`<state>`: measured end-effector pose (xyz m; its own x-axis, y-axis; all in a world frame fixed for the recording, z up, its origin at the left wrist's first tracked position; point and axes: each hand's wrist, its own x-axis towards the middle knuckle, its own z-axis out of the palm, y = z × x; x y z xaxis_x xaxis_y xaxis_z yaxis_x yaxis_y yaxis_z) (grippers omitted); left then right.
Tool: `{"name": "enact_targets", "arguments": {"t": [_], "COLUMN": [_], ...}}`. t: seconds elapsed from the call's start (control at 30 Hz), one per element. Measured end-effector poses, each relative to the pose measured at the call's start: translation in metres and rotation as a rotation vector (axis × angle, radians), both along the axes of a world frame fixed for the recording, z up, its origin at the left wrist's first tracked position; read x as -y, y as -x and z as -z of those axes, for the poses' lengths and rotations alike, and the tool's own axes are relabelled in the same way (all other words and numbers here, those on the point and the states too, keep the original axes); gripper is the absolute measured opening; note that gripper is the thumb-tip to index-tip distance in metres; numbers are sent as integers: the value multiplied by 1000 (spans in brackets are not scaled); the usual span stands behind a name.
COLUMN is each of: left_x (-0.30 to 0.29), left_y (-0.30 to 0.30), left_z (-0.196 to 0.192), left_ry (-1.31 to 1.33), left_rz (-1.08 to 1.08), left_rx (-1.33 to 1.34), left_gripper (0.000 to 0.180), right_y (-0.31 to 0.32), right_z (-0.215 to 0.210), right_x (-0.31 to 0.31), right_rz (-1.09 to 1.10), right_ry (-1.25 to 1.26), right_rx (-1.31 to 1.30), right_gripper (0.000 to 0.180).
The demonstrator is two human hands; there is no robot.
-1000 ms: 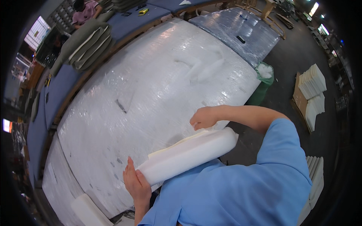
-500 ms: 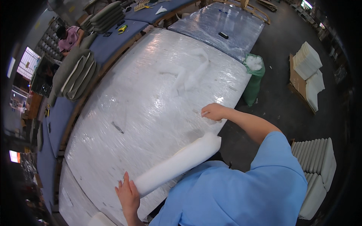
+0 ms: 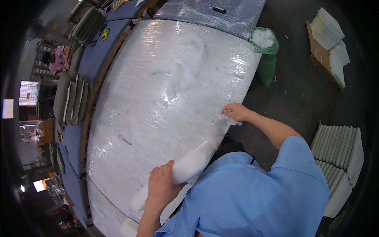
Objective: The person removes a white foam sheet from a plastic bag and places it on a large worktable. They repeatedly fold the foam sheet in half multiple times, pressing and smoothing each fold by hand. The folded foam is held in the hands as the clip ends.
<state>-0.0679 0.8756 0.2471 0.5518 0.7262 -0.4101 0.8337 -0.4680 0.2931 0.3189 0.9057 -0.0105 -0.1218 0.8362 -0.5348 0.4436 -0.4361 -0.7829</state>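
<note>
A soft white roll (image 3: 191, 162), looking like wadding, lies slantwise along the near edge of the table in front of me. My left hand (image 3: 162, 185) is wrapped over its lower left part, fingers curled across the top. At the table's right edge, my right hand (image 3: 235, 111) pinches a small tuft of white wadding (image 3: 234, 122), which hangs below the fingers. The plastic-wrapped white tabletop (image 3: 130, 102) stretches away under both hands. Farther up on it lies a loose, crumpled strip of white wadding (image 3: 183, 73).
A green sack (image 3: 267, 65) of white fluff stands against the table's right side. White cushions (image 3: 337, 152) are stacked on the right floor, with more white pieces (image 3: 327, 29) beyond. Grey-green cushions (image 3: 72, 98) lie on a blue bench at left, where a person in pink (image 3: 59, 59) sits.
My left hand has moved from beside the roll's lower end to a grip over it. My right hand has shifted rightward to the table edge. The view has turned slightly.
</note>
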Motion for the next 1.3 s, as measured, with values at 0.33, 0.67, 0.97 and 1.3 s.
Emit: {"name": "enact_targets", "arguments": {"t": [0.33,0.67,0.97,1.3], "left_x": [-26,56,132,212], "left_y": [26,163,222,267], "left_z": [-38,-41,64,110], "left_ry": [-48,-263,-89,138], "left_rz": [-450,-922,-1100,-1162], "left_rx": [163,523,971,1224], "left_gripper": [36,36,59,82], "right_y": [-16,7,120,206], "right_z": [-15,-91,-130,-199], "right_x": [10,-49,-60,-60], "right_rz": [-461,-197,-323,-630], "right_ry": [-29,-236,-229,-377], "right_rx": [114,-278,-320,-69], "right_gripper": [85,118,36,34]}}
